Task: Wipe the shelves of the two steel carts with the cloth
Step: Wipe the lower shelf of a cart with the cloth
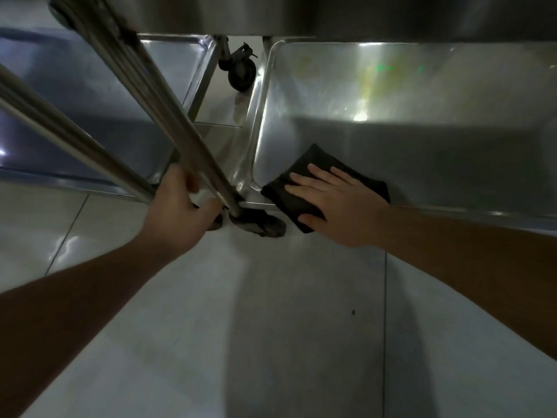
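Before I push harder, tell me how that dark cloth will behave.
The dark cloth looks soft and folded, so it will probably bunch rather than stay stiff. Under the flat right hand it should slide easily on the smooth steel shelf. Its corner overhangs the rim and may droop.

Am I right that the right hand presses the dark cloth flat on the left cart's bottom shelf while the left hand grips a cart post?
Not quite: the head view shows the right hand pressing the cloth on the right cart's shelf, near its front left corner. The left hand does grip a post.

Left grip (pixel 180 206) seemingly curled, right (pixel 334 203) flat.
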